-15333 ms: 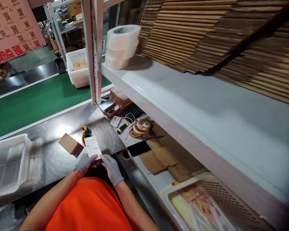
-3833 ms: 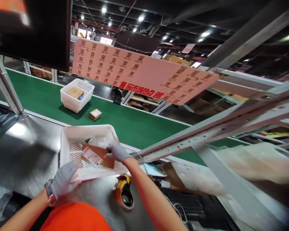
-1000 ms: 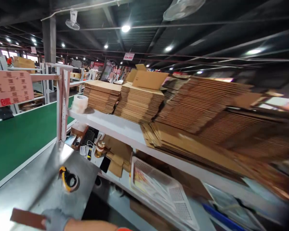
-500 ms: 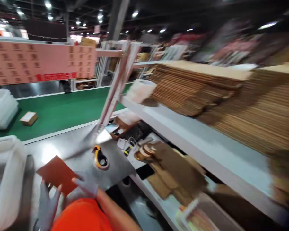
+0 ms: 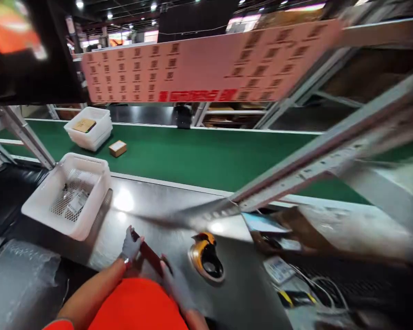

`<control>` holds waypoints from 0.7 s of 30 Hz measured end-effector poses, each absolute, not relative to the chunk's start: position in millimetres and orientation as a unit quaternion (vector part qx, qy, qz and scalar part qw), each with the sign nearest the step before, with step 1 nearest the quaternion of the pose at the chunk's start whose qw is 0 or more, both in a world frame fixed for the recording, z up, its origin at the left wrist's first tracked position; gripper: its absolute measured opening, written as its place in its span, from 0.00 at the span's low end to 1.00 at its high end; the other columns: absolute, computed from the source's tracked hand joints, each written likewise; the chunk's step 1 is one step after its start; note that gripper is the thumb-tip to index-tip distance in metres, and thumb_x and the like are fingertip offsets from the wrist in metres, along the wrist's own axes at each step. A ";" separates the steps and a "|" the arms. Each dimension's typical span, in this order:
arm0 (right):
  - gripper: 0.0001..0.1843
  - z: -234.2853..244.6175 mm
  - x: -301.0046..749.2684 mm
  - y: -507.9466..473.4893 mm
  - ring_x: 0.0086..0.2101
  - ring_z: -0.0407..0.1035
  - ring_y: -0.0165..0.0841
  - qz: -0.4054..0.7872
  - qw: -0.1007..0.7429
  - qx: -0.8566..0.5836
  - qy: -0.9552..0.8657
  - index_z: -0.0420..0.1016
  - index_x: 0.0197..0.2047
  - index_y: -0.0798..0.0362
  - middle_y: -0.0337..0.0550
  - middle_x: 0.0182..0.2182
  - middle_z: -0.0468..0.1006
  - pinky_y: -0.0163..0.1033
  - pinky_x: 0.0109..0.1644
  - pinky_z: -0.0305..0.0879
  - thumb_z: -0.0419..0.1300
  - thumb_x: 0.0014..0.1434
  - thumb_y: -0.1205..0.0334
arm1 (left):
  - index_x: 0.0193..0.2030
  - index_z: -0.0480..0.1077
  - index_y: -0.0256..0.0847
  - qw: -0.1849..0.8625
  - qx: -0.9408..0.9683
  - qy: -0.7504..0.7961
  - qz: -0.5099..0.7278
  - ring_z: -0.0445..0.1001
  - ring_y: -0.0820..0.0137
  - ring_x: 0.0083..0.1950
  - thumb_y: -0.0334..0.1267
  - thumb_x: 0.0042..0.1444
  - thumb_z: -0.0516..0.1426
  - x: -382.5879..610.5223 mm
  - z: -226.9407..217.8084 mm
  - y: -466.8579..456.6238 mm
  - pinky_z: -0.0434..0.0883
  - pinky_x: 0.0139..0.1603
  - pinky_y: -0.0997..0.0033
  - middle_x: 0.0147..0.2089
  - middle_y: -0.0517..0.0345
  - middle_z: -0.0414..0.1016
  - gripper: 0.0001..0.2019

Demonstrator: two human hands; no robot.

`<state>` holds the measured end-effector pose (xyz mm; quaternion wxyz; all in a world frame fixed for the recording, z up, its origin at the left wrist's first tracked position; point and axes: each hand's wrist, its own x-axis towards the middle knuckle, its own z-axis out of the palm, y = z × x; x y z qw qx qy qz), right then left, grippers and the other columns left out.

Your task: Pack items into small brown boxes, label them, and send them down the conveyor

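Between my two grey-gloved hands is a flat reddish-brown piece of cardboard (image 5: 151, 257), seen nearly edge-on as a dark narrow strip. My left hand (image 5: 131, 245) is closed round its far left end. At the near right end, my right hand (image 5: 174, 279) grips it with the fingers along the side. Beneath lies a shiny metal worktable (image 5: 172, 221). Right of my right hand sits a yellow and black tape dispenser (image 5: 206, 257) with a roll of tape.
A white plastic basket (image 5: 103, 173) holding clear plastic packets stands left on the table. Behind runs a green conveyor belt (image 5: 192, 156) bearing stacked white baskets (image 5: 105, 123) and a small carton (image 5: 118, 148). A metal post (image 5: 296, 172) slants up at right, near cables and a knife-like yellow-black tool (image 5: 296, 299).
My view has swung left, so the cardboard shelves left the picture and the basket came fully in. The brown cardboard has turned from its broad face to nearly edge-on.
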<state>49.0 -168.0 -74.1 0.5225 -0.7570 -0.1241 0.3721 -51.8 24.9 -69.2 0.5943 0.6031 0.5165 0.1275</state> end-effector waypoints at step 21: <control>0.23 -43.4 5.8 -157.3 0.48 0.77 0.49 0.307 0.696 -0.648 0.037 0.85 0.29 0.49 0.43 0.35 0.85 0.57 0.65 0.69 0.75 0.38 0.38 | 0.73 0.65 0.48 0.485 0.740 0.465 0.030 0.79 0.44 0.73 0.56 0.66 0.57 -91.4 -18.7 32.9 0.74 0.75 0.48 0.70 0.43 0.80 0.32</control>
